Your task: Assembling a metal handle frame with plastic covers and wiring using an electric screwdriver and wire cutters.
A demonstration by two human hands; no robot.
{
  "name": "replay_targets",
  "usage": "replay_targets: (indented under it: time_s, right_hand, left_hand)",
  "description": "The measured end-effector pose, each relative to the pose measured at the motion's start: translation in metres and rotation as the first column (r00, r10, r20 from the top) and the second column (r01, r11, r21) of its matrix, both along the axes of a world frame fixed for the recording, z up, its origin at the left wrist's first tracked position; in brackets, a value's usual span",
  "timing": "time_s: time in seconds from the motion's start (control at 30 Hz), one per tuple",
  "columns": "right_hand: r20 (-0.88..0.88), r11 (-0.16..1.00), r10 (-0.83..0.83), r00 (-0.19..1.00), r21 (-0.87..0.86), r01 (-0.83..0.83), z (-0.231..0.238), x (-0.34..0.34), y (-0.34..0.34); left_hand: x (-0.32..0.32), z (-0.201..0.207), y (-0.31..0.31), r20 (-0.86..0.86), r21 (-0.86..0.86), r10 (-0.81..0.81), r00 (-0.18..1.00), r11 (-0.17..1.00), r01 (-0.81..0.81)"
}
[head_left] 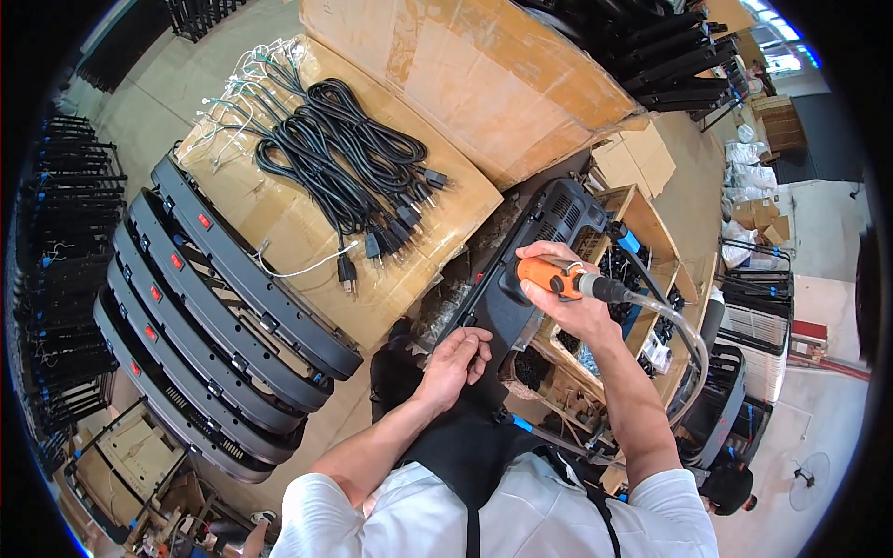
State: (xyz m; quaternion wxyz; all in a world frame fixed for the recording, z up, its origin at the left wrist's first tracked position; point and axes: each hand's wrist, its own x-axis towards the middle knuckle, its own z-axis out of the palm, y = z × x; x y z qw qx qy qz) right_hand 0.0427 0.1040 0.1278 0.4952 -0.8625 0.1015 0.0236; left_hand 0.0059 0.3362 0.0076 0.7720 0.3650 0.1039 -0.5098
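Note:
My right hand (588, 314) is wrapped round an orange air screwdriver (547, 275) with a black rear end and a clear hose. The tool's front end is over a long black plastic housing (507, 314) with vent slots at its far end; its tip is hidden. At the near left edge of that housing is my left hand (454, 365), its fingers curled together. Whatever the left fingertips pinch is hidden or too small to name.
Left of the housing, bundled black power cords (326, 167) lie on a cardboard sheet (409, 274). Curved grey panels (219, 307) with red switches stand in a row at left. A wooden compartment box (656, 219) holds small parts at right. The hose (699, 358) loops beside my right forearm.

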Motion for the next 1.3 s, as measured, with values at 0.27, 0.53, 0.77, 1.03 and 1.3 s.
replay_targets:
  time_s: [0.27,0.53,0.77,1.03,1.3]
  right_hand:
    - [0.046,0.995,-0.079,0.996,0.071,0.076,0.003,-0.004,-0.006]
    - [0.103,0.852,-0.391,0.915,0.417,0.317,0.036,-0.090,0.014]
    - [0.206,0.774,-0.553,0.808,0.485,0.406,0.036,-0.199,0.025]
    - [0.284,0.728,-0.620,0.731,0.556,0.401,0.034,-0.304,0.039]
    - [0.258,0.672,-0.633,0.730,0.651,0.353,0.012,-0.375,0.062]
  left_hand:
    - [0.003,-0.003,-0.004,0.026,-0.073,-0.011,1.000,0.997,0.012]
    - [-0.008,0.015,-0.006,0.028,-0.047,-0.173,0.985,0.984,0.174]
    - [-0.033,0.025,-0.025,0.097,0.107,-0.228,0.969,0.970,0.217]
    - [-0.097,0.039,-0.035,0.093,0.025,-0.317,0.944,0.948,0.316]
    - [-0.173,0.039,-0.025,0.037,0.105,-0.204,0.978,0.974,0.199]
